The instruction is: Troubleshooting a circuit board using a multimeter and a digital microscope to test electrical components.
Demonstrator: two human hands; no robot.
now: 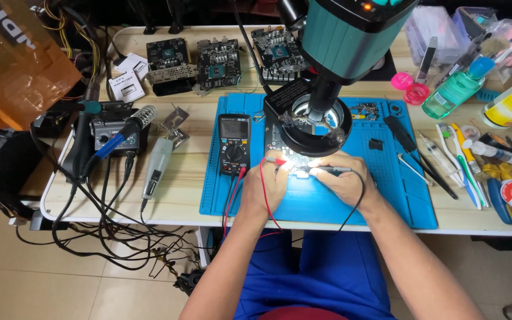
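Head view: 2 hands, left fingers (275, 172) pinching red probe (276, 160), right fingers (333, 178) pinching black probe (326, 169).

Grey multimeter screen (234, 127) on blue mat; orange bag (13, 56) far left — white labelled cards (127, 85) behind.

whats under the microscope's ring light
Under the ring light a brightly lit circuit board lies on the blue mat. The left hand holds a red probe, the right hand a black probe. The light hides most of the board.
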